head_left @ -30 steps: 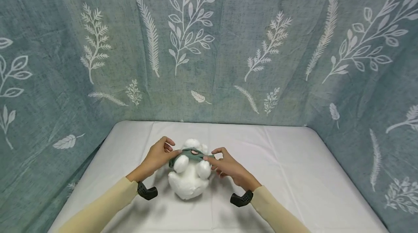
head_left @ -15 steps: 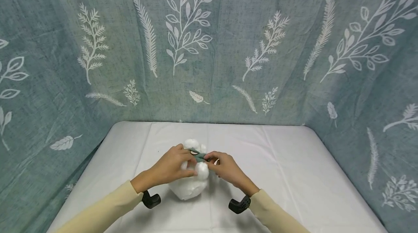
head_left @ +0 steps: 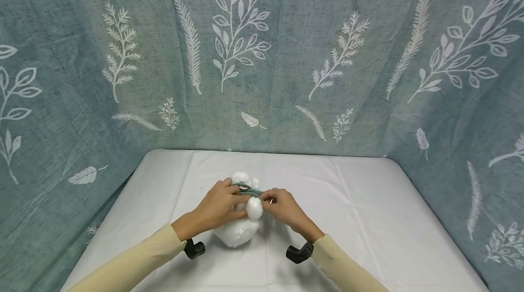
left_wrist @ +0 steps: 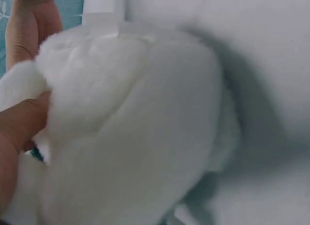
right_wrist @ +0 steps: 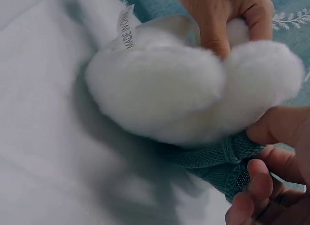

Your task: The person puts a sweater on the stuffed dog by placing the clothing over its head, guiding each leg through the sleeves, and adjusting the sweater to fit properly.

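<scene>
A white plush toy [head_left: 236, 234] sits on the table, with a green knitted garment [head_left: 250, 191] across its upper part; whether this is a scarf or a sweater I cannot tell. My left hand [head_left: 217, 206] grips the toy from the left, thumb low and fingers up near the garment. Its thumb [left_wrist: 26, 119] presses into the plush [left_wrist: 121, 118] in the left wrist view. On the other side my right hand [head_left: 285, 210] pinches the garment's edge beside a round white limb [head_left: 254, 209]. The right wrist view shows the stretched knit [right_wrist: 218, 162] between thumb and fingers. The toy's far side is hidden.
A white cloth covers the table [head_left: 348, 237]. Blue-green curtains [head_left: 282, 64] with white leaf prints stand behind and at both sides. A white sewn-in tag [right_wrist: 127, 28] sticks out from the toy. Each wrist wears a black device [head_left: 300, 253].
My left hand has moved right from the garment's left end onto the toy's front, covering its left limb. My right hand has stayed at the garment's right side, its fingers now closer together.
</scene>
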`<action>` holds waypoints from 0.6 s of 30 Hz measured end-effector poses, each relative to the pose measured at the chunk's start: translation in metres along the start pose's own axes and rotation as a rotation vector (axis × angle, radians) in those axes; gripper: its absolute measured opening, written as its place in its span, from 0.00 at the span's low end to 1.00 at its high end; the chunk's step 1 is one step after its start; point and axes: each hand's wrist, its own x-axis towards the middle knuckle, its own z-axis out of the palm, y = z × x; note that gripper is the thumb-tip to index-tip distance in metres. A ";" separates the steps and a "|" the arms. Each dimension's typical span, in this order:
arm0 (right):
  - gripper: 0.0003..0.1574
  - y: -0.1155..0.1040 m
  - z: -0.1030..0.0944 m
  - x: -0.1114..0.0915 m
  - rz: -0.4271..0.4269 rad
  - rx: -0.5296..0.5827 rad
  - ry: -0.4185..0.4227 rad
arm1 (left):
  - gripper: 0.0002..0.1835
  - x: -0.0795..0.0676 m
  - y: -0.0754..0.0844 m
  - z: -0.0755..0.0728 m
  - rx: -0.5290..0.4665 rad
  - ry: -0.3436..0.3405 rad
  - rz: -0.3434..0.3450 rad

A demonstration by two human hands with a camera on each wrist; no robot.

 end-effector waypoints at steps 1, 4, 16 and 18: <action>0.10 -0.001 -0.001 0.000 0.013 0.033 -0.007 | 0.18 0.000 0.000 0.000 0.011 -0.011 -0.003; 0.13 -0.004 -0.007 -0.001 0.062 0.129 -0.020 | 0.17 0.002 0.000 -0.001 0.027 -0.042 -0.017; 0.10 -0.024 -0.033 -0.016 -0.021 0.183 -0.098 | 0.21 0.013 0.010 0.005 0.140 -0.039 -0.064; 0.08 -0.027 -0.032 -0.019 -0.074 0.156 -0.122 | 0.20 0.015 0.013 0.007 0.166 -0.026 -0.086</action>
